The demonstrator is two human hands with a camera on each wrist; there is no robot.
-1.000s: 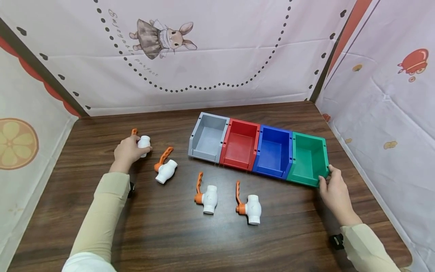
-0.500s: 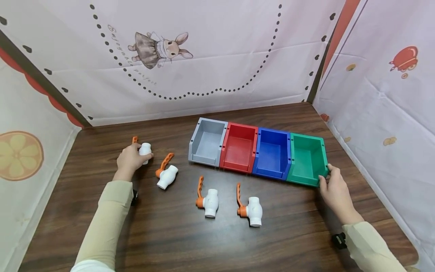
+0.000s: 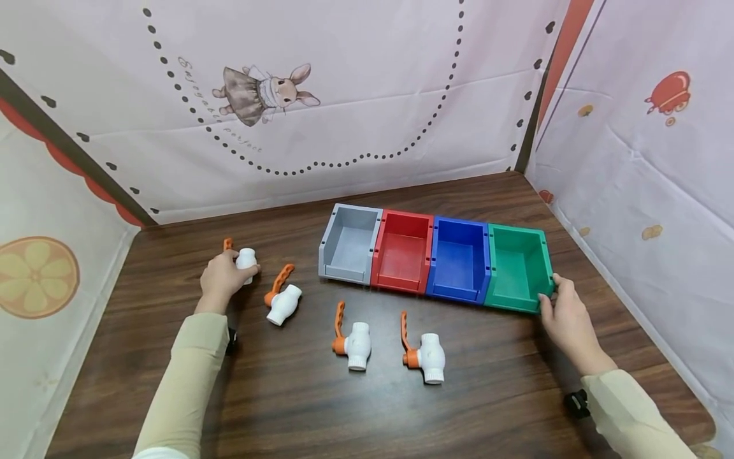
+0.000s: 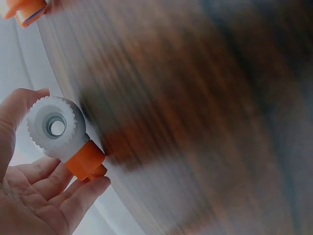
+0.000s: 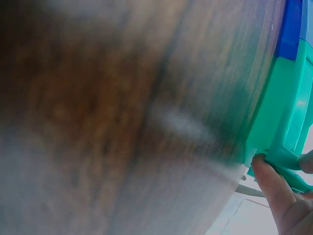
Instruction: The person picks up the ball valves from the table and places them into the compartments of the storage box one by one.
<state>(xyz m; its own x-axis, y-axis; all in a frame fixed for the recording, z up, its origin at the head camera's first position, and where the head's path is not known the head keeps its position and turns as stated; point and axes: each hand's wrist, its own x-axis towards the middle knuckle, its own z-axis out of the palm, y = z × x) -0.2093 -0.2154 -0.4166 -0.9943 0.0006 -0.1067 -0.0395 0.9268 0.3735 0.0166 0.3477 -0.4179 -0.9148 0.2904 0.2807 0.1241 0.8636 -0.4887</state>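
My left hand (image 3: 220,278) holds a white plastic ball valve (image 3: 246,256) at the far left of the table. In the left wrist view, thumb and fingers lie on opposite sides of the valve (image 4: 58,110), whose ribbed round opening faces the camera. Its orange stem cap (image 4: 85,160) is beside the fingertips. With thumb and fingers, my right hand (image 3: 570,324) grips the near right corner of the green bin (image 3: 512,303). The right wrist view shows a finger (image 5: 274,183) along the outside of that bin, with part of the hand cut off by the frame.
Left of the green bin, blue (image 3: 455,293), red (image 3: 399,282) and grey (image 3: 346,274) bins join it in a row. Three more orange-handled valves lie nearer: one on the left (image 3: 283,305), a middle valve (image 3: 358,346) and a right valve (image 3: 431,358). Printed cloth (image 3: 367,83) walls the table.
The head view has shifted, so the table's left side sits lower in the frame. Both hands keep their holds on the valve and the green bin, and the other valves stay put.
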